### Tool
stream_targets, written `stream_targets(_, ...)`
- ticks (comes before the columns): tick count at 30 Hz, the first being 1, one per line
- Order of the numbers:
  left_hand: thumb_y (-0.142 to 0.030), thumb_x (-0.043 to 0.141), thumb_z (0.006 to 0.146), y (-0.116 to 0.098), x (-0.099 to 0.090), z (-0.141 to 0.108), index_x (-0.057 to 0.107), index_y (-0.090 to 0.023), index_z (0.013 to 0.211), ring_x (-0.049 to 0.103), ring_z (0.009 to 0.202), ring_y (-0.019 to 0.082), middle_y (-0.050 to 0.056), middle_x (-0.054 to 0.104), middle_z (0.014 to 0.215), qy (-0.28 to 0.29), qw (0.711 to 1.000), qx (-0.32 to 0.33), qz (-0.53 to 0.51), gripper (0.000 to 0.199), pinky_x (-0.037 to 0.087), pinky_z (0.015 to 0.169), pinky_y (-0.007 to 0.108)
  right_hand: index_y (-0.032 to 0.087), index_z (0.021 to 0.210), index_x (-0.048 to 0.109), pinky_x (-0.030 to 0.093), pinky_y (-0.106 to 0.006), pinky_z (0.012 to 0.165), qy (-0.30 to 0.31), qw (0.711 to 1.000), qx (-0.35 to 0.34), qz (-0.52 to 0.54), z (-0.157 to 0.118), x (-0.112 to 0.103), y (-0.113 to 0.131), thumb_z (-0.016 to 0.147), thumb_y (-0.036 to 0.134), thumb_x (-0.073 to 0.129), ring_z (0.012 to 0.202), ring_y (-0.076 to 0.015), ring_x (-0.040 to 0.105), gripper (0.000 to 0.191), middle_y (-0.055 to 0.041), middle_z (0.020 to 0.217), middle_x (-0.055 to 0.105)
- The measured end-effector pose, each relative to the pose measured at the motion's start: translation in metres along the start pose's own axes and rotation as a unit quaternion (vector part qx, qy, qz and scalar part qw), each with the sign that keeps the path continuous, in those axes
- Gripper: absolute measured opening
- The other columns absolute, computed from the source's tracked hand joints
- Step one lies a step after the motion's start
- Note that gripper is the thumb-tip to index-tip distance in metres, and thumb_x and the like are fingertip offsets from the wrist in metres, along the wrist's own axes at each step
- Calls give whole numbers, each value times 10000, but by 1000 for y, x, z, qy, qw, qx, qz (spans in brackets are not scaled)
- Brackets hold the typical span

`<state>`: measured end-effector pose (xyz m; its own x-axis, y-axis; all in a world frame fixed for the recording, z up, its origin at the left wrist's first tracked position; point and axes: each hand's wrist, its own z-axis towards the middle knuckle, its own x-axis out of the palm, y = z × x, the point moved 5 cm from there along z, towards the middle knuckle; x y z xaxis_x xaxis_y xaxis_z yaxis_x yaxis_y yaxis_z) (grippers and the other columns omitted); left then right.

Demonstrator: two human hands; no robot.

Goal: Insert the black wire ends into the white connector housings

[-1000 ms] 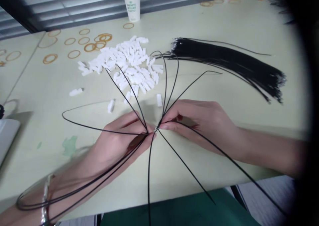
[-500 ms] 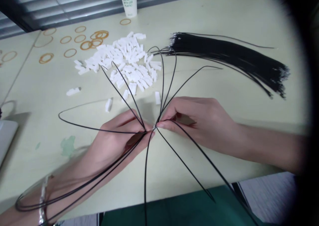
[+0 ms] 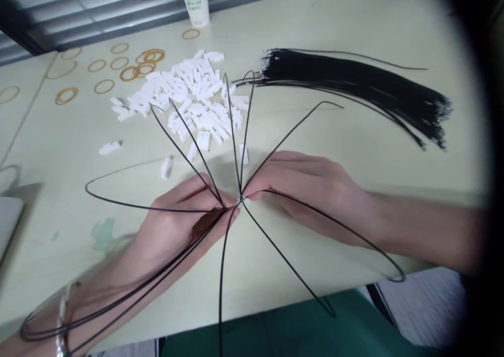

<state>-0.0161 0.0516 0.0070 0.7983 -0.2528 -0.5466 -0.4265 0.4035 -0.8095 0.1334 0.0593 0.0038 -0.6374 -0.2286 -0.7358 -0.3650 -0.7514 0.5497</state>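
Note:
Several thin black wires (image 3: 291,260) fan out in bent loops from a point between my two hands, with small silvery metal tips at that point. My left hand (image 3: 173,215) is closed in a pinch on the wires near these tips, and some strands trail back over its wrist and bracelet. Close against it on the right, my right hand (image 3: 315,189) pinches at the same tips, with a wire at its fingertips. Exactly which strand it grips is partly hidden. Beyond the hands lies a pile of small white plastic connector housings (image 3: 205,115), several of them loose nearer my fingers.
A thick bundle of black wires (image 3: 354,81) lies at the back right of the table. Tan rubber bands (image 3: 136,71) are scattered at the back left. A white paper cup (image 3: 196,5) stands by the blinds. A white object's edge (image 3: 10,215) shows at far left.
The view has shifted slightly. My right fingers have drawn closer together at the tips. Two upright wires lean further left, and the lower right wire has swung up, its bend now showing.

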Motion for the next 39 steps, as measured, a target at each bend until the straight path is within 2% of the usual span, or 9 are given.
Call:
stream_targets(2, 35, 648, 678, -5, 0, 2, 652, -142, 705, 595, 678, 44, -1, 620, 772, -6, 999, 18, 50, 179, 470, 647, 82, 121, 916, 580, 438, -274, 703, -11, 1000, -10, -25, 1, -1, 1, 882, 38, 370, 789, -139, 524, 229, -55, 823, 605)
stream_targets(5, 56, 662, 643, -11, 1, 4, 643, -137, 677, 594, 648, 36, -12, 621, 729, -15, 994, 47, 94, 197, 469, 633, 59, 117, 897, 577, 444, -286, 718, -11, 999, -24, -35, 2, -2, 4, 887, 41, 373, 782, -138, 532, 217, -60, 824, 611)
stream_targets(12, -19, 631, 717, -7, 1, 1, 632, -156, 751, 596, 678, 71, 18, 626, 759, 6, 988, 92, 121, 141, 503, 627, 119, 130, 845, 636, 441, -278, 670, -44, 997, -16, -63, 3, -1, 6, 875, 56, 432, 714, -136, 533, 219, -33, 726, 620)
stream_targets(17, -46, 576, 772, -6, 0, -1, 616, -200, 808, 598, 684, 97, 32, 636, 788, 26, 984, 126, 127, 164, 525, 599, 171, 110, 853, 652, 436, -293, 692, -31, 998, -24, -39, 6, 1, 6, 884, 59, 417, 739, -150, 543, 243, -52, 740, 626)
stream_targets(23, -41, 570, 760, -6, 1, 1, 604, -239, 806, 602, 648, 115, 16, 640, 771, 14, 983, 126, 136, 206, 536, 584, 222, 131, 820, 613, 422, -292, 672, -29, 999, -11, -27, 6, 1, 6, 903, 79, 379, 697, -144, 515, 254, -40, 703, 593)
stream_targets(28, -1, 599, 724, -5, 2, 1, 626, -205, 765, 603, 660, 91, 13, 627, 760, 14, 987, 104, 118, 211, 518, 619, 161, 131, 788, 598, 414, -272, 666, -13, 1000, 12, 8, 6, 4, 1, 880, 94, 436, 695, -139, 506, 190, -34, 693, 575)
stream_targets(32, -9, 646, 696, -4, 1, 2, 642, -156, 751, 598, 658, 68, 12, 607, 759, 7, 995, 42, 88, 157, 493, 622, 128, 154, 834, 578, 396, -231, 609, -6, 996, 36, 77, 7, 5, -3, 870, 114, 465, 696, -119, 510, 125, -16, 738, 577)
stream_targets(36, -27, 636, 714, -5, 3, 3, 643, -169, 761, 588, 633, 73, -12, 598, 717, 10, 998, 21, 66, 150, 485, 591, 142, 137, 938, 541, 421, -256, 646, 17, 993, 73, 93, 7, 6, -5, 836, 101, 475, 743, -136, 528, 127, -41, 829, 589)
stream_targets(39, -42, 613, 744, -1, 4, 2, 625, -190, 787, 595, 667, 88, -20, 590, 734, 16, 999, 15, 44, 154, 491, 596, 158, 116, 1063, 503, 436, -310, 763, 50, 994, 33, 87, 7, 10, -1, 841, 151, 492, 858, -173, 534, 226, -78, 932, 582)
